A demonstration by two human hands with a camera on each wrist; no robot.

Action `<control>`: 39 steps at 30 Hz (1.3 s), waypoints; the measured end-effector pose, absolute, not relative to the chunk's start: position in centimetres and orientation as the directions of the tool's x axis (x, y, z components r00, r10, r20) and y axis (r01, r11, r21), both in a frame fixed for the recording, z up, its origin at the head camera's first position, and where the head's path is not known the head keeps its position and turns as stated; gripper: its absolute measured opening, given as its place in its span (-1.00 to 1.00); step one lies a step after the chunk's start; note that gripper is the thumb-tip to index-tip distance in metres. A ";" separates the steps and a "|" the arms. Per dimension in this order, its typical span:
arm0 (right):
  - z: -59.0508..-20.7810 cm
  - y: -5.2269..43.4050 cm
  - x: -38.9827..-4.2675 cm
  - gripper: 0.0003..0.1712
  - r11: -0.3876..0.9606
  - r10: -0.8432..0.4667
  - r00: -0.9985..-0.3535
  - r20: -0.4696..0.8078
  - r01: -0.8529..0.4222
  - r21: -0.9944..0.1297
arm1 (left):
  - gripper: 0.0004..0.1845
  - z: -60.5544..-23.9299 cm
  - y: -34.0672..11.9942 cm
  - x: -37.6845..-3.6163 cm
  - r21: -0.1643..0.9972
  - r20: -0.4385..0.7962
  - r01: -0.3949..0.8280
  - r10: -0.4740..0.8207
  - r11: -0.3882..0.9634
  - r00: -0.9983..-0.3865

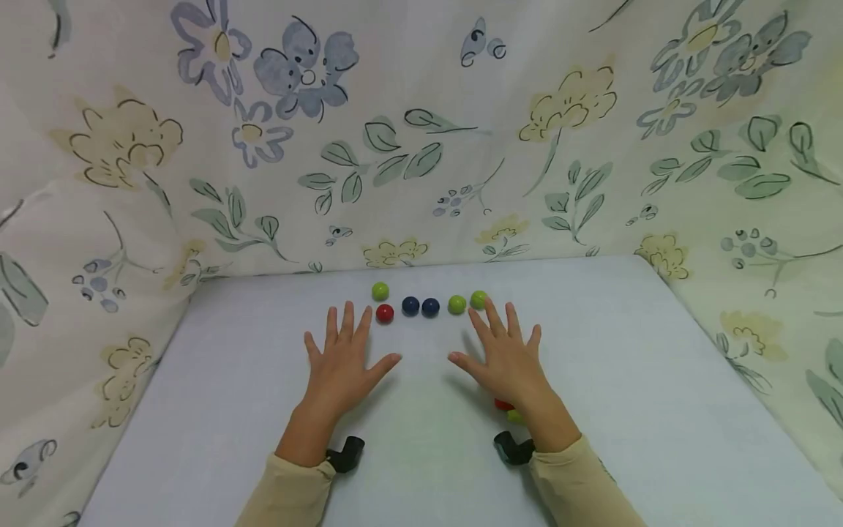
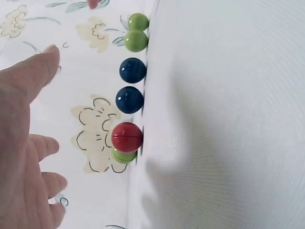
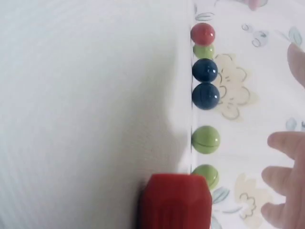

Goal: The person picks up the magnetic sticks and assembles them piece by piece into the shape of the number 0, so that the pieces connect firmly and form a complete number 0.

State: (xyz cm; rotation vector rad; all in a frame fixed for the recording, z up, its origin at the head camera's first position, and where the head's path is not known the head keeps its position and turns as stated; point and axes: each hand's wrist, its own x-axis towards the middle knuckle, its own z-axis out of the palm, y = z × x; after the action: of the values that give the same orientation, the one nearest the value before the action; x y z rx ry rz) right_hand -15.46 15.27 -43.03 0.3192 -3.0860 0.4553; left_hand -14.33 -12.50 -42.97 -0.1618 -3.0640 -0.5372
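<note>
My left hand (image 1: 339, 372) is spread above the white table, its fingertips just short of a red ball (image 1: 385, 313). A green ball (image 1: 380, 291) sits behind the red one. Two dark blue balls (image 1: 410, 306) lie side by side in the middle of the row. My right hand (image 1: 512, 364), also spread and holding nothing, has its fingertips near two more green balls (image 1: 457, 304). Beneath my right wrist is a red and green object (image 1: 503, 404), mostly hidden; in the right wrist view its red end (image 3: 176, 202) looks faceted. I cannot tell its kind.
A floral cloth (image 1: 408, 183) hangs behind the table (image 1: 421, 468) and along both sides. Black wrist cameras (image 1: 347, 454) are worn on the inner side of both wrists, by the beige sleeves (image 1: 290, 494).
</note>
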 end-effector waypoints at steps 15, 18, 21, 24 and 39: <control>-44.7 24.2 -15.7 -0.26 0.736 -0.166 -0.956 -0.242 0.043 -0.675 | -0.19 -44.7 -14.4 -18.0 0.679 -0.091 0.051 0.153 0.733 -0.984; -45.3 24.5 -15.8 -0.39 0.710 -0.183 -0.957 -0.223 0.028 -0.703 | -0.24 -44.9 -14.0 -18.7 0.689 -0.081 0.062 0.162 0.722 -0.983; -45.6 24.4 -15.8 -0.49 0.679 -0.186 -0.962 -0.202 0.023 -0.734 | -0.28 -45.0 -13.6 -19.3 0.707 -0.063 0.065 0.154 0.704 -0.986; -45.8 24.4 -15.7 -0.56 0.661 -0.187 -0.965 -0.185 0.016 -0.750 | -0.32 -45.3 -13.1 -20.0 0.714 -0.032 0.080 0.146 0.696 -0.989; -46.0 25.2 -16.2 -0.79 0.726 -0.193 -0.978 -0.080 -0.087 -0.682 | -0.54 -46.2 -11.7 -21.5 0.680 0.015 0.045 0.048 0.732 -0.999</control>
State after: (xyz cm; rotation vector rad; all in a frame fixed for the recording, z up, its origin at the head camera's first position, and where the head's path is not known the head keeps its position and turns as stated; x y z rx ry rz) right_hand -16.21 25.17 -46.02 0.2493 -3.0532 1.1936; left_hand -21.48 -11.71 -46.25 -0.0781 -2.9270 -1.1485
